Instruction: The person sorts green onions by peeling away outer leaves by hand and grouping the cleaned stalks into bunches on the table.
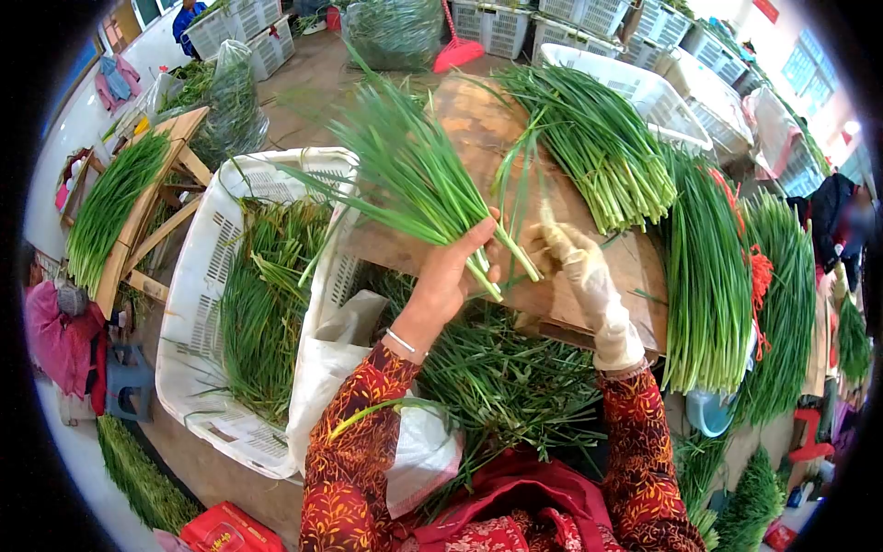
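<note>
Left hand (451, 271) clenched around a chive bunch (414, 179) above the wooden board (478, 138) | gloved right hand (579, 267) pinching 1 stalk (529, 198) beside it | chives likely light, limp, bruisable; best held near pale stem ends | white crate (198, 285) left of board.

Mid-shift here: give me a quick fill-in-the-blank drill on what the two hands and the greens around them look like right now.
1. The left hand grips a bunch of chives and is ____ of any glove.
2. The right hand wears a ____ glove.
3. The hands work over a ____ board.
4. The white crate beside the left arm holds loose ____.

Missing words: bare; white; wooden; greens
</note>
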The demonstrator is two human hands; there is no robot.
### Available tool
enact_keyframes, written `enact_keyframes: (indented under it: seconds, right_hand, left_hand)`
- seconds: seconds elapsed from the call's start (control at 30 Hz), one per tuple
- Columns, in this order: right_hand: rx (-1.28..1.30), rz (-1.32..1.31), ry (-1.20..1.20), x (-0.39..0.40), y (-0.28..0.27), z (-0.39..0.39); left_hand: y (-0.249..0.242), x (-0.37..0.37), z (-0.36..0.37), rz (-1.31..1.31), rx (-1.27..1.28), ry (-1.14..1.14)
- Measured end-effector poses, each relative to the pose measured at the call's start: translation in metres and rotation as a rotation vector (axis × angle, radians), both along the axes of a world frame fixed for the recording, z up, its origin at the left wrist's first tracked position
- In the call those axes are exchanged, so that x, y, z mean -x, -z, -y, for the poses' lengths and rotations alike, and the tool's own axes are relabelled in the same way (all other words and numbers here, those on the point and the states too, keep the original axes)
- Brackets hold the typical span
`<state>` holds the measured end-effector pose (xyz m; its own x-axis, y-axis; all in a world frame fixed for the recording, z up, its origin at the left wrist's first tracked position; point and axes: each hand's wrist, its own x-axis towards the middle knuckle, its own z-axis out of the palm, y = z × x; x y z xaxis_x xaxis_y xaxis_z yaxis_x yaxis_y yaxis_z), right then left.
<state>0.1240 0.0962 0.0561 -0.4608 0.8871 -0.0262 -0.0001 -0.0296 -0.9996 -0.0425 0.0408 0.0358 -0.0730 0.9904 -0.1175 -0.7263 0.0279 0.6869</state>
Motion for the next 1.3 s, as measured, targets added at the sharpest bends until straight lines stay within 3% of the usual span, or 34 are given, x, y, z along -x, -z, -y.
enact_keyframes:
  seconds: [0.1,0.17,0.23,0.3,0.37,0.43,0.5,0.53,0.6,0.63,0.67,0.77,0.8,0.9,0.93,0.97,1.03,1.17,1.2,1.3]
  right_hand:
    - [0.167,-0.052,-0.005,0.021,-0.009,0.012]
    - [0.331,-0.24,-0.094,0.028,-0.011,0.013]
    - [0.364,-0.231,-0.021,0.022,-0.018,0.018]
    - [0.119,-0.022,-0.036,0.003,-0.023,0.026]
    - [0.146,0.223,-0.351,-0.024,-0.029,0.047]
    - [0.211,0.462,-0.981,-0.038,-0.023,0.059]
    - [-0.376,0.877,-1.039,-0.043,-0.017,0.074]
    - [-0.549,1.171,-0.857,-0.036,-0.016,0.069]
    - [-0.468,0.701,-0.274,-0.028,-0.03,0.056]
    - [-0.426,0.671,-0.11,-0.017,-0.034,0.048]
    - [-0.69,0.831,-0.038,-0.007,-0.045,0.042]
    - [-0.67,0.941,-0.058,0.026,-0.034,0.027]
    - [-0.743,0.85,-0.008,0.03,-0.017,0.023]
    - [-0.599,0.757,0.083,0.032,-0.004,0.018]
    - [-0.632,0.715,0.122,0.029,0.001,0.014]
    - [-0.634,0.716,0.122,0.026,0.003,0.012]
    - [-0.214,0.364,0.041,0.02,0.007,0.008]
    - [-0.093,0.208,-0.078,0.021,0.009,0.014]
    - [0.138,0.059,-0.109,0.027,-0.007,0.025]
    - [0.164,0.11,-0.084,0.021,-0.009,0.024]
  left_hand:
    - [0.009,-0.006,0.001,-0.038,-0.038,0.054]
    - [0.006,-0.007,0.001,-0.038,-0.036,0.04]
    - [0.004,-0.002,0.0,0.005,0.003,0.004]
    - [0.005,0.009,-0.002,0.007,0.024,-0.032]
    - [0.004,0.02,-0.004,0.011,0.044,-0.074]
    - [0.002,0.026,-0.004,-0.003,-0.004,-0.147]
    - [0.001,0.025,-0.003,0.008,0.011,-0.146]
    - [-0.001,0.022,-0.002,-0.006,0.01,-0.135]
    - [0.002,0.015,0.002,-0.02,0.015,-0.113]
    - [0.006,0.012,0.0,-0.103,0.034,-0.095]
    - [0.008,0.01,0.0,-0.187,0.053,-0.078]
    - [0.008,0.0,-0.002,-0.355,-0.025,-0.135]
    - [0.015,-0.003,-0.006,-0.518,0.002,-0.209]
    - [0.008,0.003,-0.006,-0.446,-0.039,-0.165]
    - [-0.004,0.003,-0.002,-0.248,-0.035,-0.068]
    - [-0.004,0.004,-0.002,-0.247,-0.036,-0.068]
    - [-0.001,0.005,-0.002,-0.249,0.034,-0.115]
    - [0.005,-0.005,0.006,-0.156,0.131,0.042]
    - [0.007,-0.004,0.007,-0.115,0.072,0.147]
    - [0.007,-0.01,0.006,-0.146,0.049,0.043]
